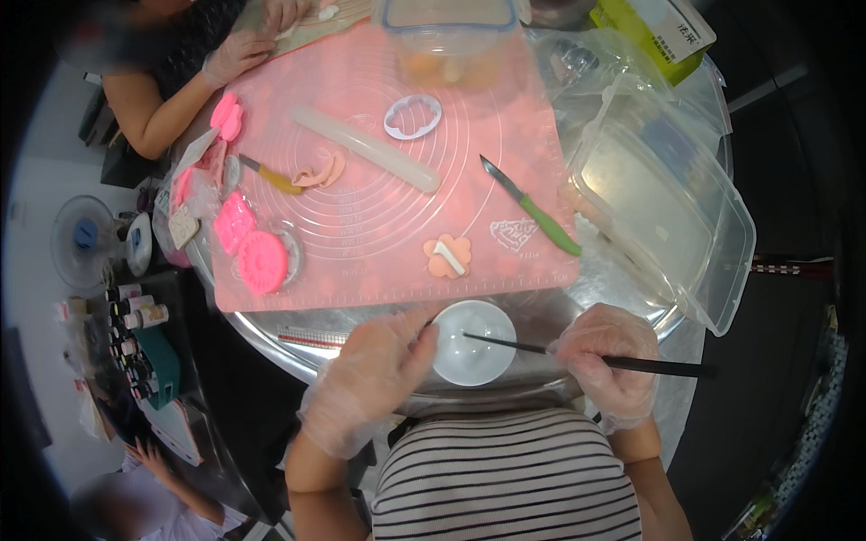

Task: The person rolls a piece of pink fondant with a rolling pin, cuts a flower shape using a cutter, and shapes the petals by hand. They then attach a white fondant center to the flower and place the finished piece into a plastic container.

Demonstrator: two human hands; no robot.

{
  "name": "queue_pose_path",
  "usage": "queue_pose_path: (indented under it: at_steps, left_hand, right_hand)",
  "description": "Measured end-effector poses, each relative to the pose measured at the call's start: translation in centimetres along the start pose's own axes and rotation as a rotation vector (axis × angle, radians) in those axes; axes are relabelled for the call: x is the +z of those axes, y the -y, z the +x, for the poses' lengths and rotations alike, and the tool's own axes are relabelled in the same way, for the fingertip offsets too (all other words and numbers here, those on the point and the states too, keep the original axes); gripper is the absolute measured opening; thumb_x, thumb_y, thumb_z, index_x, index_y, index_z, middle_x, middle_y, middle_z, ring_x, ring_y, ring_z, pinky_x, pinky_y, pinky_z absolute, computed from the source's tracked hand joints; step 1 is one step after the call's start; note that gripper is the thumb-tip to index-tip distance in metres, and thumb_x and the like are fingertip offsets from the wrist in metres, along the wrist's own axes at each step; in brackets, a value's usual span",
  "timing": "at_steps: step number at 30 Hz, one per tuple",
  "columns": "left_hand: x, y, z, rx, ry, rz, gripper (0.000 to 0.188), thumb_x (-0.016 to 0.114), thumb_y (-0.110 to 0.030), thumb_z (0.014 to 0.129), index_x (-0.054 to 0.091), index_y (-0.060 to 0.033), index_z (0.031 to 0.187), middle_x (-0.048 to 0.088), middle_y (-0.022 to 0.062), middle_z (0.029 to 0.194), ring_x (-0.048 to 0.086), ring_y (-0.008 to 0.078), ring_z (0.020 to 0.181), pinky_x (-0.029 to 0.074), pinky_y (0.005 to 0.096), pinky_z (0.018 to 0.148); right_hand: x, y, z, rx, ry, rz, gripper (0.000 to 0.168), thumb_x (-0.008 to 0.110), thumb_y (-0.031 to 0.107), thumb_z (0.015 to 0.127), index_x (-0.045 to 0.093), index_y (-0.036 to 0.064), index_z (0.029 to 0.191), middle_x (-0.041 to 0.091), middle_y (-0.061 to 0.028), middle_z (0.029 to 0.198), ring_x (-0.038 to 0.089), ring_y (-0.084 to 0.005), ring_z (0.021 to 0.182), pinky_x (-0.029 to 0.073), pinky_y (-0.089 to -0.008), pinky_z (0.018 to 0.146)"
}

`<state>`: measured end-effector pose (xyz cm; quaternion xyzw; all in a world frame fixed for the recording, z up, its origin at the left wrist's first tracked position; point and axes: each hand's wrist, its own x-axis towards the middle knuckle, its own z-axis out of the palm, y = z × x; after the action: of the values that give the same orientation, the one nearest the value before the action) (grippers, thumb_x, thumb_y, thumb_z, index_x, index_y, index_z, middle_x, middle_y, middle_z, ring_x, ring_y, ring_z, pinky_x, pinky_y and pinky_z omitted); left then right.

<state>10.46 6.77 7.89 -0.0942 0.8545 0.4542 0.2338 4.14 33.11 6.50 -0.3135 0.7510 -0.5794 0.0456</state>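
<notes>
My gloved left hand [379, 362] grips the left rim of a small white bowl [477, 368] at the table's near edge. In my gloved right hand [609, 358] is a thin black stick [656, 366], perhaps a brush handle, whose tip reaches into the bowl. The bowl's contents are hard to make out. Just beyond it, a peach flower-shaped fondant piece [437, 270] lies on the pink silicone mat [379, 277], with a white numeral-like strip [449, 259] on top. A paring knife with a green handle [551, 226] rests to the right of the flower.
A translucent rolling pin [369, 149], a white scalloped cutter [389, 126] and a yellow-handled knife [281, 182] lie across the mat. Pink molds [262, 262] sit at its left edge, a clear plastic container [659, 182] at right. A co-worker's gloved hand [237, 57] works at the far left.
</notes>
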Motion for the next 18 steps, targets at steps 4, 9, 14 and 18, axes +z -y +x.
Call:
queue_pose_path:
  at_steps: [4,9,14,18]
  left_hand:
    - [-0.3,1.0,1.2,0.080,-0.261,-0.027,0.025,0.064,-0.017,0.096,0.069,-0.0011,0.115,0.069,0.0226,0.097,0.066,0.0411,0.084,0.052,0.0478,0.079]
    - [-0.6,1.4,3.8,0.313,-0.425,0.219,0.028,0.075,-0.014,0.085,0.071,-0.0023,0.109,0.065,0.0159,0.095,0.064,0.0343,0.087,0.052,0.0429,0.078]
    - [0.7,1.6,5.5,0.442,-0.562,0.374,0.034,0.081,-0.021,0.080,0.070,-0.0027,0.105,0.061,0.0160,0.099,0.061,0.0360,0.092,0.050,0.0450,0.078]
    - [0.4,1.5,6.0,0.423,-0.507,0.368,0.031,0.080,-0.018,0.080,0.070,-0.0043,0.106,0.059,0.0167,0.103,0.059,0.0355,0.096,0.050,0.0447,0.083]
  right_hand:
    - [-0.2,0.5,0.3,0.053,0.034,0.020,0.011,0.076,0.009,0.081,0.068,0.003,0.079,0.070,-0.0086,0.073,0.065,-0.0249,0.063,0.051,-0.0348,0.058]
    - [0.2,0.7,0.3,0.068,-0.031,-0.002,0.010,0.075,0.008,0.082,0.068,0.003,0.079,0.070,-0.0098,0.074,0.065,-0.0247,0.065,0.051,-0.0347,0.059]
    - [-0.4,0.6,0.0,0.156,-0.096,0.072,0.008,0.072,0.006,0.083,0.068,0.001,0.079,0.072,-0.0110,0.077,0.065,-0.0236,0.067,0.051,-0.0339,0.061]
    - [-0.2,0.6,-0.3,0.161,-0.186,0.096,0.006,0.069,0.005,0.085,0.068,0.001,0.082,0.072,-0.0115,0.078,0.065,-0.0225,0.068,0.051,-0.0335,0.063]
